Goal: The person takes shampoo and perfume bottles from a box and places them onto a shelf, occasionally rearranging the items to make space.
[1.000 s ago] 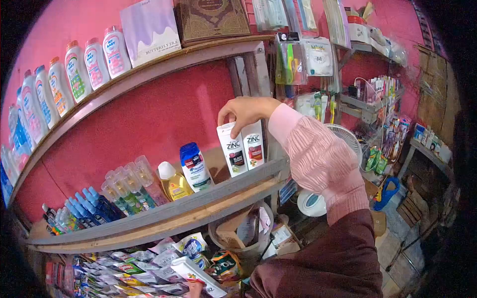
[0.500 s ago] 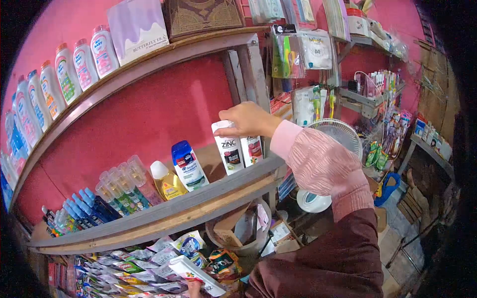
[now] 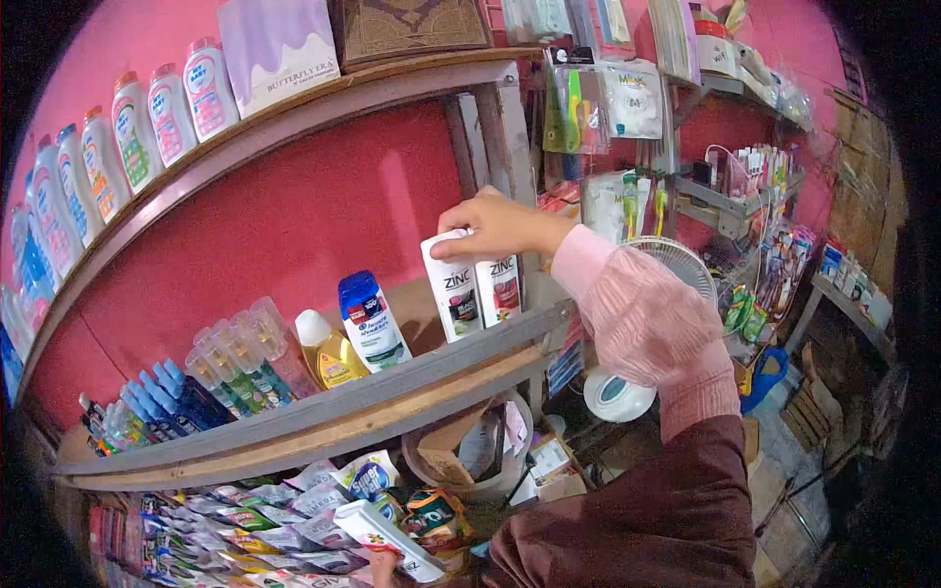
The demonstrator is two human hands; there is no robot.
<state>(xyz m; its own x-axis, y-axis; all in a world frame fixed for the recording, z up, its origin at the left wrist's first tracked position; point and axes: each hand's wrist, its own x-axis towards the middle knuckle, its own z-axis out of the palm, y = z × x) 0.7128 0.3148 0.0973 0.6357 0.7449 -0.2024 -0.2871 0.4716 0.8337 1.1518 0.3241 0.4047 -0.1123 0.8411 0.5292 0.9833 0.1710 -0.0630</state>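
My right hand [image 3: 500, 230] grips the cap end of a white ZINC shampoo bottle [image 3: 454, 294], which stands on the wooden shelf behind its front rail [image 3: 461, 367]. A second ZINC bottle [image 3: 501, 291] with a red label stands just to its right. Low in the view, my left hand [image 3: 384, 566] is closed around another white ZINC bottle [image 3: 387, 541], held tilted below the shelf; most of that hand is cut off by the frame edge. Left of the gripped bottle are a blue-capped shampoo bottle [image 3: 372, 321] and a yellow bottle with a white cap [image 3: 330, 351].
Clear-capped bottles [image 3: 240, 358] and blue-topped ones [image 3: 167, 402] line the shelf's left part. Powder bottles [image 3: 206, 90] stand on the upper shelf. Sachets [image 3: 265, 529] hang below. A round bin [image 3: 520, 461] and a fan [image 3: 671, 265] are to the right.
The view has shifted slightly. My right hand remains on the ZINC bottle's top, with its fingers a little differently placed. My left hand still holds its bottle.
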